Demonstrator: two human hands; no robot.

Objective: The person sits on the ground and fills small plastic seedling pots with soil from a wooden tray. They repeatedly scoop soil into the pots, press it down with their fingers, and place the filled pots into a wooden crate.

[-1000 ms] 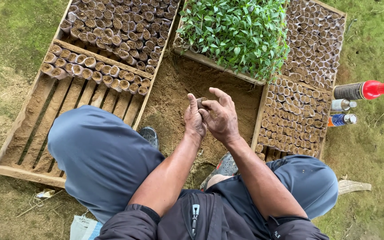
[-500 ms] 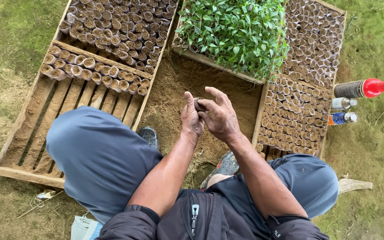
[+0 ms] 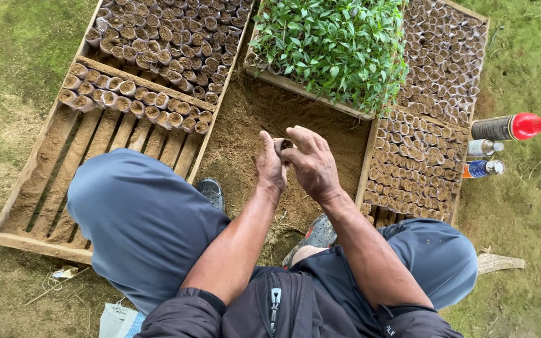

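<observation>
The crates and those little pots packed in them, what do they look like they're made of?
Crates: bare, unpainted wood, going by the slats and dusty grain. Little pots: seemingly thin rolled leaf or paper sleeves, pale and crinkled, filled with brown soil; the exact material is unclear.

The pot between the hands is dull brown, like the soil under it. The pots in the pale wooden crates are beige with dark brown fill. The seedlings are bright green. The trousers are plain slate blue, the jacket dark grey. One bottle is brown with a red cap; another bottle is blue and orange. The grass is mottled green and yellow.
</observation>
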